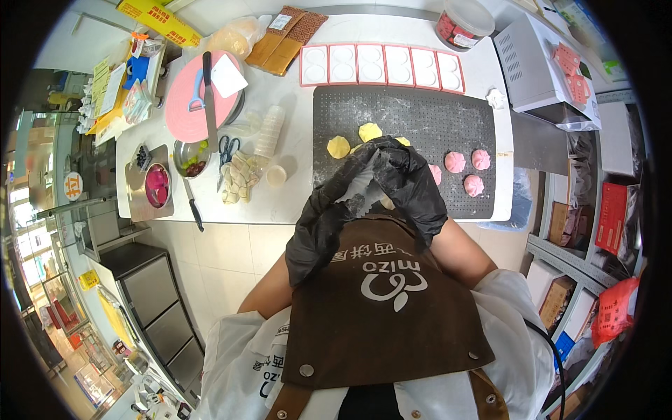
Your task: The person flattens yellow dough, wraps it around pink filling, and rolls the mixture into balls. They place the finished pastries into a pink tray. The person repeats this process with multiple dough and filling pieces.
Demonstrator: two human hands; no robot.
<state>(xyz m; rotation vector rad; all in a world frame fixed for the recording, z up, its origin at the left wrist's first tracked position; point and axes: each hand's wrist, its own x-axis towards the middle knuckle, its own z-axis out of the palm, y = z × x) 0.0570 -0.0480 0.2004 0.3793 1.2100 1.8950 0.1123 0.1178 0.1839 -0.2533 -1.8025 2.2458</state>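
Note:
In black gloves, my left hand (328, 210) and my right hand (415, 181) come together in front of my apron. Both are closed around a crinkled, translucent plastic film (362, 184); whatever it may wrap is hidden. The hands are over the near part of a black perforated mat (341, 113) dusted with white powder. Just beyond my fingers lie yellow, scalloped dough pieces (338, 147), some partly covered by the gloves. Several pink, pleated dough pieces (474, 186) sit to the right of my right hand. Below the gloves a pale piece (387, 202) shows in part.
A row of pink-rimmed white molds (370, 65) borders the mat's far edge. To the left are a pink turntable (181, 105) with a spatula (210, 105), stacked paper cups (270, 131), scissors (227, 149), a knife (192, 206) and a steel bowl (184, 163). A microwave (546, 73) stands right.

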